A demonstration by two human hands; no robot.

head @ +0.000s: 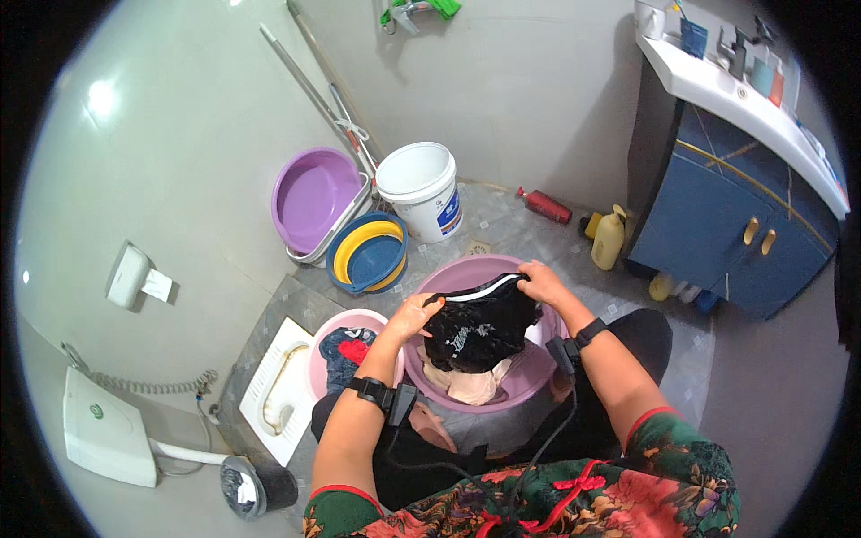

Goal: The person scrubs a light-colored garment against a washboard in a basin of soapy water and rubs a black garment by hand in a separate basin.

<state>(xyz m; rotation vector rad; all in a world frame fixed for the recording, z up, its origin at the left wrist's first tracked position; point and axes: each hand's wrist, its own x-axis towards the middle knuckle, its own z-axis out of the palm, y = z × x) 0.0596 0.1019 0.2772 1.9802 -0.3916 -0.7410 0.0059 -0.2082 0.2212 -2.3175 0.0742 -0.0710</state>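
A black garment (479, 329) with pale printing and a white band along its upper edge hangs spread between my hands. My left hand (408, 316) grips one end of that edge, and my right hand (540, 283) pinches the other. Below it is a large mauve basin (538, 376) holding a pale cream cloth (471, 388); the garment's lower part hides some of its contents. To the left, close by my left forearm, a smaller pink basin (319, 363) contains dark blue clothing (336, 373) and a bright red cloth (353, 351).
A squat toilet (279, 397) and a waste bin (276, 485) lie left. Beyond the basins stand a white bucket (418, 195), a blue-and-yellow folding basin (368, 252) and a purple basin (316, 195). A yellow bottle (609, 241) stands near the blue vanity cabinet (713, 215); a red bottle (548, 206) lies by the wall.
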